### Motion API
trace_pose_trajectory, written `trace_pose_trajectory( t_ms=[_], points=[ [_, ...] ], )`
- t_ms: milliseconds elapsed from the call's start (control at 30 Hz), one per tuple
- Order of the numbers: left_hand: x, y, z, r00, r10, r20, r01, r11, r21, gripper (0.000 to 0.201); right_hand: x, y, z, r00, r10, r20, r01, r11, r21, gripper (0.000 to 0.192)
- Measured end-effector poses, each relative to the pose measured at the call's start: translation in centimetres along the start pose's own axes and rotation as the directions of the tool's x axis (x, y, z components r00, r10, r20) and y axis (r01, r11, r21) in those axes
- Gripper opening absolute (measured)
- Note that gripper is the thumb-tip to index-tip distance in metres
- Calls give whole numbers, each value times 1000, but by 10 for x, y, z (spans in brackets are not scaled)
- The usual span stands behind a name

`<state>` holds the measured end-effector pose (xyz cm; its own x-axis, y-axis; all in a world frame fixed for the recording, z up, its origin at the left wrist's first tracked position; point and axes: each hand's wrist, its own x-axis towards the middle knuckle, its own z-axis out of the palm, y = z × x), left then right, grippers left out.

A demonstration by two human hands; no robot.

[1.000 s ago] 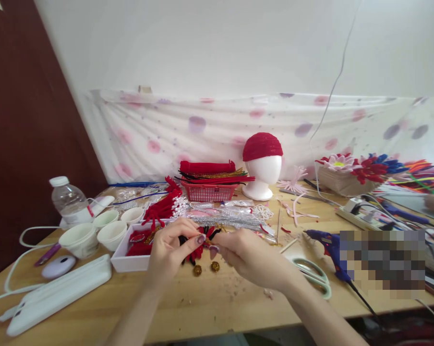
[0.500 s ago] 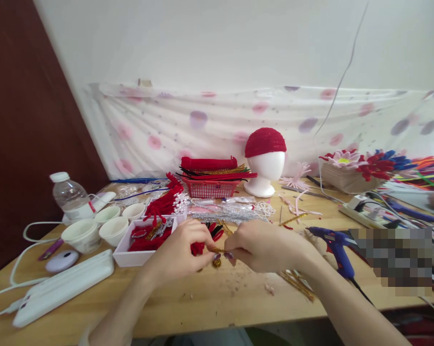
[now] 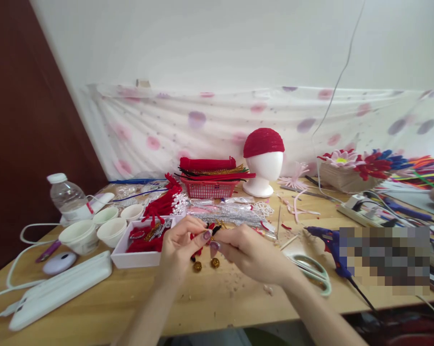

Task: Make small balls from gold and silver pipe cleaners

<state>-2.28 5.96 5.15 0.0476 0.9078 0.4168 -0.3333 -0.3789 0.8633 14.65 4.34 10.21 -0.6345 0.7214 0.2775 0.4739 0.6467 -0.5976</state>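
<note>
Hands met over surface (image 3: 217, 298): left hand (image 3: 179, 247) and right hand (image 3: 249, 252) both pinched red-black pipe-cleaner piece (image 3: 202, 236) between fingertips. Two gold beads (image 3: 206, 264) lay just below them; scissors (image 3: 312, 271) right of right hand.

Wooden table (image 3: 217, 302), scissors (image 3: 312, 271), white tray (image 3: 134, 258)

Two bare hands meet over a wooden table (image 3: 210, 302). The left hand (image 3: 179, 247) and right hand (image 3: 249, 252) pinch a small red and black ornament (image 3: 207, 232) between their fingers (image 3: 206, 235). Two gold beads (image 3: 205, 265) lie just below it. A white tray (image 3: 134, 258) of red pieces sits to the left, scissors (image 3: 312, 274) and a blue glue gun (image 3: 330, 247) to the right
</note>
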Motion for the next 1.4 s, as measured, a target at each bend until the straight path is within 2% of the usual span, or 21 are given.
trace_pose_trajectory(
  t_ms=[67,100,133,200,300,367,400,500,567,600,667,733,800,867,900,967,1033,1100,1233,1300,1400],
  points=[
    [-6,-11,11,993,-8,-119,2,999,-50,21,2,4,17,986,14,-166,0,996,87,25],
    [-8,-14,14,990,-26,-140,19,998,-55,22,3,6,21,979,18,-203,4,994,112,25],
    [-9,-16,15,988,-46,-144,40,998,-48,22,2,8,22,979,26,-203,-4,994,106,25],
    [-9,-12,10,991,-86,-106,86,996,-5,19,0,9,15,993,41,-112,-38,999,26,24],
    [-2,9,-7,993,-103,59,90,976,197,6,-4,7,-7,994,67,85,-52,986,-160,24],
    [6,26,-15,953,-69,296,-111,828,550,5,-4,2,-20,979,95,182,-46,966,-255,24],
    [10,34,-16,919,-83,386,-201,743,638,7,-2,-1,-24,970,113,215,-46,954,-295,24],
    [20,51,-12,815,-173,554,-389,545,742,16,3,-9,-32,953,135,272,-28,932,-362,22],
    [24,58,-9,780,-212,588,-427,506,749,20,4,-11,-35,957,107,269,-2,932,-363,23],
    [25,59,-8,783,-204,588,-424,516,744,20,3,-11,-36,964,88,251,4,938,-346,24],
    [26,58,-10,829,-129,545,-372,599,709,17,-1,-9,-35,985,47,168,2,960,-281,26],
    [25,51,-13,899,-25,437,-273,749,604,13,-6,-6,-28,1000,10,18,-6,979,-203,27],
    [20,40,-13,972,29,233,-116,921,371,10,-10,-2,-15,983,-25,-180,-3,988,-156,29],
    [13,25,-6,998,-38,-58,38,999,10,11,-12,1,2,925,-78,-372,26,989,-144,30],
    [9,19,-1,987,-64,-148,52,995,-84,11,-12,3,11,885,-109,-453,47,988,-146,28],
    [1,7,12,961,-124,-249,73,976,-204,11,-11,7,29,799,-158,-581,81,984,-157,25],
    [-8,1,25,931,-193,-311,100,951,-292,11,-10,12,41,725,-195,-660,90,978,-190,23],
    [-15,-1,36,885,-303,-354,145,901,-409,13,-10,16,49,680,-230,-696,86,968,-236,23],
    [-25,-2,50,760,-533,-372,218,748,-627,15,-13,23,53,695,-242,-677,78,962,-263,28],
    [-28,-5,54,733,-553,-395,221,743,-631,13,-14,25,53,699,-257,-668,100,959,-266,29],
    [-31,-11,57,726,-539,-428,202,762,-616,14,-16,28,50,686,-301,-663,138,948,-288,28]
  ],
)
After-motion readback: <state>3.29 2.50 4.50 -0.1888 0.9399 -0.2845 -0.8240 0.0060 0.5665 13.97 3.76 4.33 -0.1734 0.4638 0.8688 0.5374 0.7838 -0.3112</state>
